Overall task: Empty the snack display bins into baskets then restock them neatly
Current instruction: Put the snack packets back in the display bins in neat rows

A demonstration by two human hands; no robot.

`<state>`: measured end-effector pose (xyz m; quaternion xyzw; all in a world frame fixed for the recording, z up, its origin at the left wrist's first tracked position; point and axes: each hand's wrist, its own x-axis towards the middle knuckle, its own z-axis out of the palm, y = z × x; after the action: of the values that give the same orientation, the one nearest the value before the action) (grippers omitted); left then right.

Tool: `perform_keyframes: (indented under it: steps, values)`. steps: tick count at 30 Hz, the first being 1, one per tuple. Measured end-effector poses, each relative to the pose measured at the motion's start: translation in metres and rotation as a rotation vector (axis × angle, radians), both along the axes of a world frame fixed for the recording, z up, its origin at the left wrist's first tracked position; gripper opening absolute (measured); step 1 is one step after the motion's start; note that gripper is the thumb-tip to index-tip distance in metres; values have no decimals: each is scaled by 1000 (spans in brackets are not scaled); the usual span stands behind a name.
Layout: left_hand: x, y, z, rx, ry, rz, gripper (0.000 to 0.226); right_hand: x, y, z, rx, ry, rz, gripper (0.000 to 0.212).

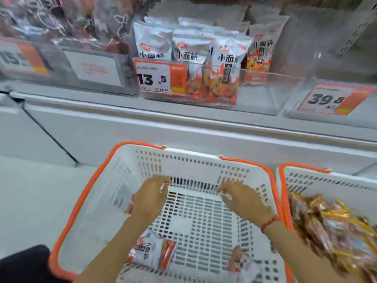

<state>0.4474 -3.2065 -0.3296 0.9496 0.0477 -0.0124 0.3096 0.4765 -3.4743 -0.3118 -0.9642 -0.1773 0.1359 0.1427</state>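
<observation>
Here a pale grey shop shelf (pixel 183 127) runs across the view, with clear plastic display bins along its top and a light floor beneath. The middle bin (pixel 265 92) stands partly stocked: about four white-and-orange snack packets (pixel 224 72) stand upright at its front, with more behind, and its right part is bare. A price tag reading 13.5 (pixel 161 78) sits on its front; a second tag, 39.8 (pixel 330 99), marks the bin to the right, and a blurred bin of dark packets (pixel 61 23) lies to the left.

Below, two white baskets with orange rims sit side by side. The nearer basket (pixel 106 166) holds three of the same packets that I can count: one at its left wall, two near the bottom edge. The right-hand basket (pixel 306 176) is heaped with yellow-and-brown wrapped snacks (pixel 336 221).

Both hands hover inside the nearer basket, palms down, fingers loosely spread, holding nothing: left hand (pixel 151 199), right hand (pixel 242 199), a red band on the right wrist.
</observation>
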Motion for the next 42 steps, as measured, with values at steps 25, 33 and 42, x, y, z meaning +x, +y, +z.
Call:
perform_keyframes:
  steps: [25,33,42]
  values:
    - [13,-15,-16,-1117,588,410,12,-8,54,-23,964,684,-576,30]
    - [16,-53,46,-1119,514,106,48,-6,40,34,968,572,-288,59]
    - [21,-53,59,-1281,333,317,53,17,18,75,1151,619,-447,46]
